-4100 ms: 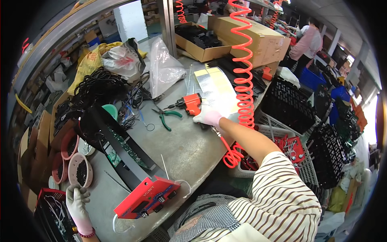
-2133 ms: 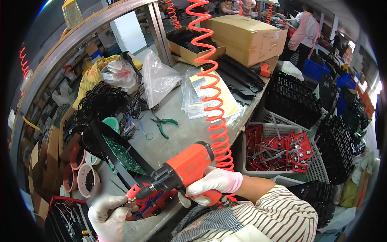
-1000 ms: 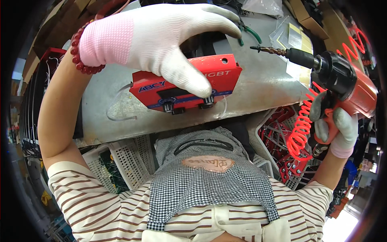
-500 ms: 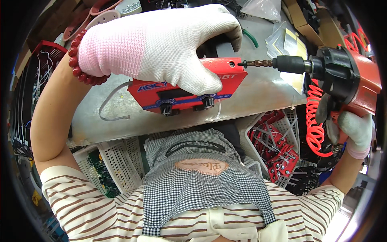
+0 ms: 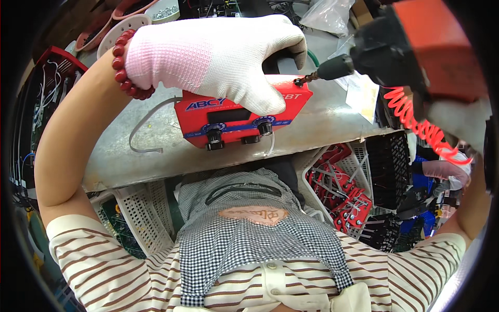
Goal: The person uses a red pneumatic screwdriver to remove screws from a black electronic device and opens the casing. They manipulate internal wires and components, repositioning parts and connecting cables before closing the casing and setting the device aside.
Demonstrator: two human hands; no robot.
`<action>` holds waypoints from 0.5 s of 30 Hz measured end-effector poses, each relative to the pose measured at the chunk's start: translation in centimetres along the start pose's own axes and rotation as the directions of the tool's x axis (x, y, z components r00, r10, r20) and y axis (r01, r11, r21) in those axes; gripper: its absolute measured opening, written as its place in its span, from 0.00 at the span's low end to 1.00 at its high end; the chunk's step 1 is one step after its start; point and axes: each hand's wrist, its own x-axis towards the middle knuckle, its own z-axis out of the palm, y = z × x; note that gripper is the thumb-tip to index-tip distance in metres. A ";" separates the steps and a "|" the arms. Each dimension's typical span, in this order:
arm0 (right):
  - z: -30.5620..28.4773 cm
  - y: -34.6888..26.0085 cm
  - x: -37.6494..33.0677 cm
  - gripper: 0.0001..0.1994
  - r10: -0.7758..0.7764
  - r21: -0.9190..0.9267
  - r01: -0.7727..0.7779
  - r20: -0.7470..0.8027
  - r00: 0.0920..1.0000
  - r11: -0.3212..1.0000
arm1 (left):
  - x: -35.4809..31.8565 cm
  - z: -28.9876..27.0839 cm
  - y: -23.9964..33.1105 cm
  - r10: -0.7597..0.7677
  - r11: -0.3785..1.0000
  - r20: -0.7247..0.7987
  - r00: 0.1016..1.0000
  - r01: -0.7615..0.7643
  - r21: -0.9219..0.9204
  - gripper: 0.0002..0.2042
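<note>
My left hand, in a white knit glove with a pink cuff, is closed over the top of a red control panel. The panel has black knobs and a grey cable trailing from its left side. In my right hand, also gloved and blurred, is a red and black power screwdriver. Its copper-coloured bit slants down to the panel's upper right corner, with a small dark screw at the tip. The left fingertips are partly hidden behind the panel.
The panel is above a metal worktable. A white crate of red panels stands below its right part, white baskets with green circuit boards below its left. A red coiled hose hangs near the screwdriver. Bowls and a plastic bag lie farther back.
The screwdriver has risen and tilted, its bit now pointing down-left at the panel's corner hole. My right hand has moved up; the panel has turned slightly.
</note>
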 end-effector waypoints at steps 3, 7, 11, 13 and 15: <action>-0.4 -0.6 -0.1 0.20 0.009 -0.020 -0.009 0.000 1.000 1.000 | 0.1 0.3 -0.6 0.048 0.998 -0.022 0.999 -0.048 -0.031 0.33; -0.3 -1.1 -0.2 0.21 0.003 -0.037 -0.003 -0.002 1.000 0.999 | 0.3 0.3 -0.3 0.024 0.999 -0.010 1.000 -0.024 -0.048 0.34; -0.3 -1.4 0.0 0.21 -0.017 -0.035 0.017 -0.015 1.000 0.999 | 0.1 0.4 -0.8 0.035 0.999 -0.055 0.998 -0.034 0.002 0.35; -0.2 -1.3 0.1 0.22 -0.020 -0.023 0.019 -0.027 0.999 1.000 | 0.1 0.4 -0.3 -0.003 1.000 -0.028 1.000 0.003 -0.003 0.32; -0.8 -1.3 0.4 0.22 -0.034 -0.006 0.034 -0.063 0.997 0.999 | 0.2 0.3 -0.3 0.000 1.000 -0.023 1.000 0.000 -0.007 0.31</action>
